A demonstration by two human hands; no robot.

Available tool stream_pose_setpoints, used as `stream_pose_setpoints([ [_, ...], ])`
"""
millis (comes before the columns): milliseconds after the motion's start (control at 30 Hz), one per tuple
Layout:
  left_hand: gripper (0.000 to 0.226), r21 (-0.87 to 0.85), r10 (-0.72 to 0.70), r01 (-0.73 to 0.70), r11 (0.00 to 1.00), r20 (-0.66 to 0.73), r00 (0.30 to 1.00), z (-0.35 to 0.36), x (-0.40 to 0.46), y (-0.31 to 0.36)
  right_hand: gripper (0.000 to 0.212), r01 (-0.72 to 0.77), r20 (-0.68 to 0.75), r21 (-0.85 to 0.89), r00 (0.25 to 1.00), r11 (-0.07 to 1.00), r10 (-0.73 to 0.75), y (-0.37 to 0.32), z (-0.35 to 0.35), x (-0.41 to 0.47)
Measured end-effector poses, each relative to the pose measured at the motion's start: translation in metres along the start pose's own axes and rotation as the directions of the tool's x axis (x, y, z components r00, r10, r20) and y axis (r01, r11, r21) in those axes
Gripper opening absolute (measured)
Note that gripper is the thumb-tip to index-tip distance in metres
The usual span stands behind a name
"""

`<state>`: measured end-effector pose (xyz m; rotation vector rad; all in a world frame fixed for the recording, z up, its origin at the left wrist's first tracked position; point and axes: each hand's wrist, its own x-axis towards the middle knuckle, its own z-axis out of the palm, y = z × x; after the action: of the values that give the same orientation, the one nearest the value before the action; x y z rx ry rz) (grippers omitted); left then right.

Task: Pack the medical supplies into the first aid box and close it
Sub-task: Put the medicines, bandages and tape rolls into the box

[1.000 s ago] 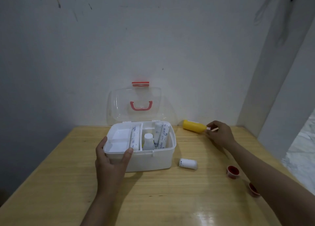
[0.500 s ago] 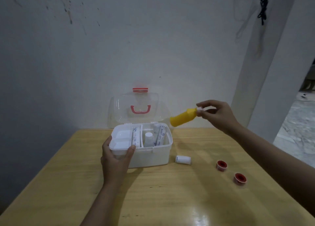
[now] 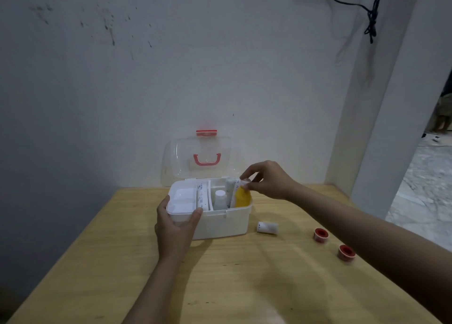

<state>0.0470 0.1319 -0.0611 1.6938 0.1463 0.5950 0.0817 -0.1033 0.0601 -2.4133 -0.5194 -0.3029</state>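
The white first aid box [image 3: 227, 222] stands open on the wooden table [image 3: 220, 274], its clear lid [image 3: 203, 158] with a red handle upright against the wall. My left hand [image 3: 175, 228] grips the box's front left corner. My right hand [image 3: 267, 180] pinches the white cap of a yellow bottle [image 3: 242, 197], which stands upright inside the box's right compartment. A small white bottle [image 3: 220, 197] and wrapped packets [image 3: 201, 194] are also inside. A white roll [image 3: 267, 227] lies on the table just right of the box.
Two red-centred tape rolls [image 3: 321, 234] [image 3: 346, 252] sit on the table's right side, under my right forearm. The wall stands directly behind the box. A white pillar [image 3: 391, 103] rises at the right, with a black cable [image 3: 371, 17] hanging near it.
My right hand lifted the yellow bottle from the table behind the box, carried it left and lowered it into the right compartment. My left hand stayed on the box.
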Motion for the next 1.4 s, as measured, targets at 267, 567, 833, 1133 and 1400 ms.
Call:
stream_pose_setpoints([
  [267,0.085,0.001,-0.008,0.008,1.0,-0.005,1.0,0.001,0.003,-0.004,0.023,-0.002,0.141,-0.062,0.99,0.998,0.011,-0.002,0.017,-0.006],
  [567,0.084,0.025,-0.04,0.04,0.999,0.007,0.999,-0.001,0.005,-0.01,0.023,-0.009,0.037,-0.039,0.999,0.999,0.01,0.006,-0.008,-0.027],
  [833,0.085,0.037,-0.053,0.053,0.998,-0.002,0.999,0.002,0.003,-0.009,0.025,-0.259,0.042,-0.154,0.962,0.953,0.268,0.055,0.029,-0.078],
  [1133,0.088,0.081,-0.099,0.092,0.992,0.095,0.99,-0.007,0.003,0.014,0.018,-0.29,-0.226,-0.117,0.939,0.95,0.259,0.061,0.042,-0.081],
  [1400,0.093,0.135,-0.157,0.134,0.982,0.179,0.971,-0.01,0.006,0.018,0.012,-0.133,-0.323,0.036,0.936,0.99,0.137,-0.015,0.011,-0.056],
])
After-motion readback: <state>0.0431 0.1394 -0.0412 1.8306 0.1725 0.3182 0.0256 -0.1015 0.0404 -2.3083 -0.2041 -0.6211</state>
